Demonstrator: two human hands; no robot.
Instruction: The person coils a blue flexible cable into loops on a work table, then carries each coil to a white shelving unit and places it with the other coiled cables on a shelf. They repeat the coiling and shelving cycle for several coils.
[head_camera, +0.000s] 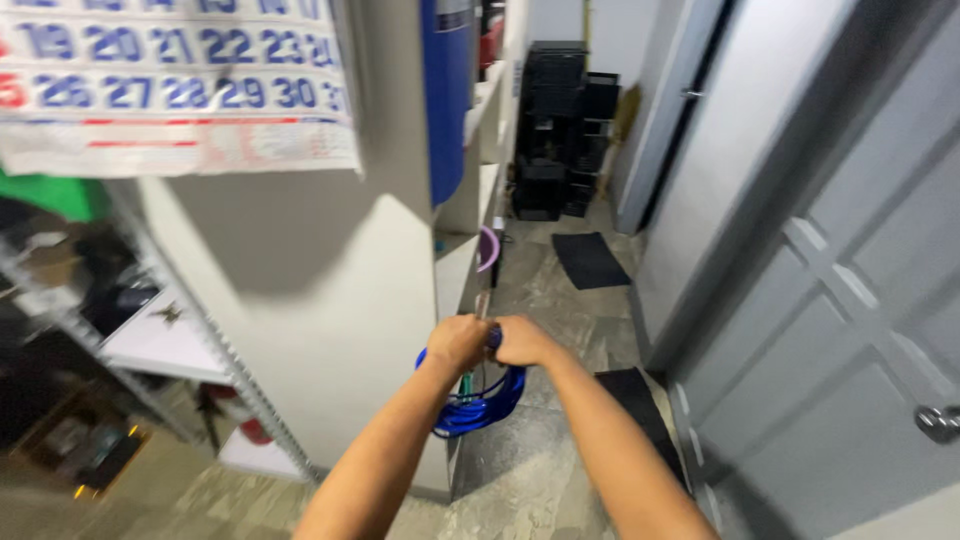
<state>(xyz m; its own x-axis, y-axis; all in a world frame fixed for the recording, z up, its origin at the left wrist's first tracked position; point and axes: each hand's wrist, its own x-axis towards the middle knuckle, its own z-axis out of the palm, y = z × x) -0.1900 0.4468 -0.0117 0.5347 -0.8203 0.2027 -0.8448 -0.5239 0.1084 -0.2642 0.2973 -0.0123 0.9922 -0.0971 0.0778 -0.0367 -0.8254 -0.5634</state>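
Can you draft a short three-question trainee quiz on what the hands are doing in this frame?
1. True or false: both hands grip the coil of blue hose.
2. Which side of the corridor has the grey door? A) the person's right B) the person's left
3. What lies on the floor far down the corridor, before the stacked black crates?

Key: 1. True: the left hand and right hand close on the coil's top, side by side. 2. A. 3. A dark floor mat.
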